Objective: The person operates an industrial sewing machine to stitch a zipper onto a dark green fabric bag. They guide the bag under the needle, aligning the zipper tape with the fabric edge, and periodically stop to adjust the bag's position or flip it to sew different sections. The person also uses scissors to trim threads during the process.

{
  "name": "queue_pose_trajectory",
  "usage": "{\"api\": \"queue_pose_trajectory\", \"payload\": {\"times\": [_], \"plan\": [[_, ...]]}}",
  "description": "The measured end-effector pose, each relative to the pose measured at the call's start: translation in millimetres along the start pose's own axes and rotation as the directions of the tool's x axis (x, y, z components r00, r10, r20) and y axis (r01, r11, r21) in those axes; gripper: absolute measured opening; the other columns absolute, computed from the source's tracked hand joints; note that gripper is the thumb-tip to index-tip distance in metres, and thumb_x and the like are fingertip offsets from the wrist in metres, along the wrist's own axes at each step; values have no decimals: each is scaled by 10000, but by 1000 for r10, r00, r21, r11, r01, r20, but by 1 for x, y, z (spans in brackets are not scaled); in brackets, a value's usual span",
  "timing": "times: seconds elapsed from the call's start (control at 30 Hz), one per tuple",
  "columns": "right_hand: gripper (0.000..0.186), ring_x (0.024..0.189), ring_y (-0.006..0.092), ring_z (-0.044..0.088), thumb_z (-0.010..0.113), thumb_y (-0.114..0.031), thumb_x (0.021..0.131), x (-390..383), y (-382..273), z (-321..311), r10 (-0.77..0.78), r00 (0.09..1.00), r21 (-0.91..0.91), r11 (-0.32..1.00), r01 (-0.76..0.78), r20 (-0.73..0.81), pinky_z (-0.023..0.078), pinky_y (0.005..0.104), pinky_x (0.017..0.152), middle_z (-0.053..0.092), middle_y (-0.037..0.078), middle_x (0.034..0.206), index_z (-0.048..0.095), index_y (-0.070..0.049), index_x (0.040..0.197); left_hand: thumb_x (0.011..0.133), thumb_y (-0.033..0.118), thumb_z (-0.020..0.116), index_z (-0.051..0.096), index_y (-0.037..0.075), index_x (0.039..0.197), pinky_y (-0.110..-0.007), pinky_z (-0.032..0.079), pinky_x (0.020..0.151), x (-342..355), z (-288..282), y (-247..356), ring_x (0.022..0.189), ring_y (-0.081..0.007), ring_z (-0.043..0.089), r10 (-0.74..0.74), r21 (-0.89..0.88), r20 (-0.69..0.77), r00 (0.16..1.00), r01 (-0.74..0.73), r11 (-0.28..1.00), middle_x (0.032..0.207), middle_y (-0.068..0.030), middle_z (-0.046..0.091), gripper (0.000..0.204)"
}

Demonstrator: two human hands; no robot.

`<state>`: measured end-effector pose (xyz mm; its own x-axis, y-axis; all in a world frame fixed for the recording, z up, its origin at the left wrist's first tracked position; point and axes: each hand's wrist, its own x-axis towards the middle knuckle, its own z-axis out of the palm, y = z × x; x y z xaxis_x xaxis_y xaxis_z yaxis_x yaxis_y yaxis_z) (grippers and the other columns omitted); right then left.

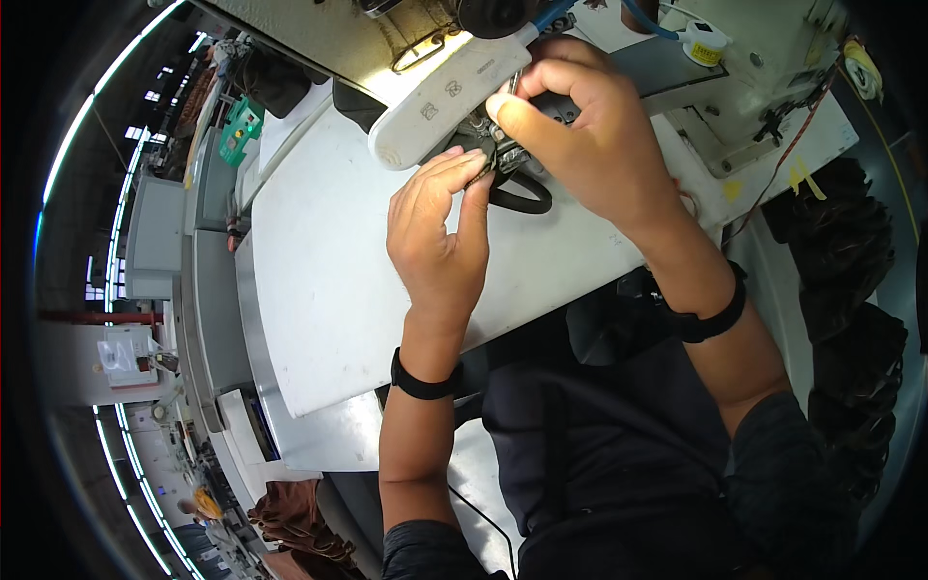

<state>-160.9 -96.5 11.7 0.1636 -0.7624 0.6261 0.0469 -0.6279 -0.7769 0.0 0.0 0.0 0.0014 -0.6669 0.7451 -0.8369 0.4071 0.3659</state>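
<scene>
Both my hands are up at the working end of a sewing machine [425, 121]. My left hand [435, 222] pinches the end of a dark strip [480, 176] between thumb and fingertips, close to the metal presser foot parts [503, 153]. A black curved band [527, 201] loops out just to the right of those fingertips; whether it joins the strip I cannot tell. Above and to the right, my right hand [594, 135] has thumb and forefinger brought together at a thin metal piece below the machine head. What sits between these fingertips is mostly hidden.
The white table top [338, 309] spreads under the machine and to the left. A lamp lights the machine head. A blue hose [652, 21] runs behind my right hand. Dark material [841, 261] hangs at the right, and brown pieces [295, 522] lie at the lower left.
</scene>
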Motion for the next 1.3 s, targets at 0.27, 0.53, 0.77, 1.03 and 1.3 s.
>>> {"api": "queue_pose_trajectory", "payload": {"times": [0.27,0.53,0.77,1.03,1.3], "plan": [[185,1067,335,592,797,-168,858,-8,14,6,-229,972,-393,899,192,-48,447,455,1003,659,100,976,670,-44,806,872,13,809,752,76,1073,-363,525,949,2,7,-16,1119,-258,746,24,-52,-28,999,-25,998,1087,-58,798,218],[142,841,194,656,693,-168,999,-54,-20,-12,109,993,-194,974,-117,-52,511,335,780,709,72,881,732,-32,1003,831,-68,822,774,53,1158,-369,564,963,-6,4,-2,1101,-283,739,198,142,-18,980,-193,971,1151,-108,773,352],[292,706,95,642,572,-232,1073,-47,-12,-5,461,823,386,729,-565,332,527,254,648,746,64,844,736,11,1068,865,-81,788,787,44,1127,-390,559,1023,-4,5,-1,1127,-285,734,162,67,-30,986,-160,985,1152,-100,783,290],[285,715,105,662,564,-206,1090,-47,-9,-5,496,778,468,621,-629,386,547,265,680,760,101,869,726,29,1098,865,-55,797,779,46,1100,-400,576,978,-3,6,-7,1103,-303,733,137,-20,-48,989,-138,990,1110,-91,791,256],[287,734,103,654,566,-204,1072,-46,-17,2,507,783,491,611,-621,361,542,256,677,762,94,880,730,25,1014,822,-72,798,784,39,1113,-404,595,937,-4,4,-8,1069,-321,734,185,17,-52,981,-185,983,1101,-110,774,312]]}}
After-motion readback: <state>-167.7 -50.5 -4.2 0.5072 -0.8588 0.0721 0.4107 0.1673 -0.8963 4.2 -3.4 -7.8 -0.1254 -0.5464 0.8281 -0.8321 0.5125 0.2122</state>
